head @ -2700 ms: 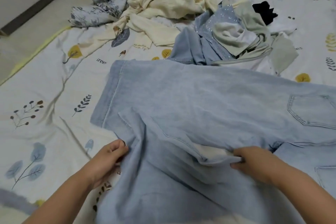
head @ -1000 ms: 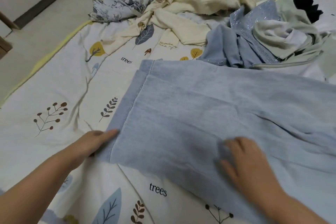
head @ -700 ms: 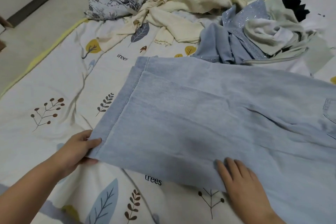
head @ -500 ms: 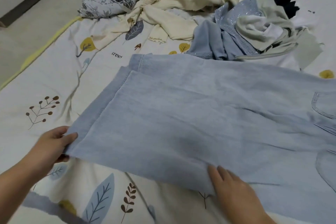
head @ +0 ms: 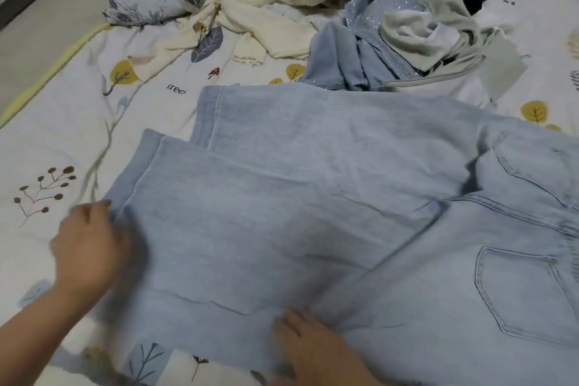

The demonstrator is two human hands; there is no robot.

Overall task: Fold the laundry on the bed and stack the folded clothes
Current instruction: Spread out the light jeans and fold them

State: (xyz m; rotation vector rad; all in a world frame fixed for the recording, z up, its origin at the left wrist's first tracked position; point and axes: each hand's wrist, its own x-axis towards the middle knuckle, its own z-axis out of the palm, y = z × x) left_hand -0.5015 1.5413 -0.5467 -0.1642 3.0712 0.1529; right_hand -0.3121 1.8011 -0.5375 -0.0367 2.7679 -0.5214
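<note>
A leaf-print bed is carrying the jeans, which are lying flat across it with their long axis running left to right, hems at the left and pockets at the right. The left hand, blurred, is touching the near hem, grip unclear. The right hand is pressing flat, fingers straight, on the near edge. Unfolded clothes are heaped beyond. The waistband is running out of frame.
</note>
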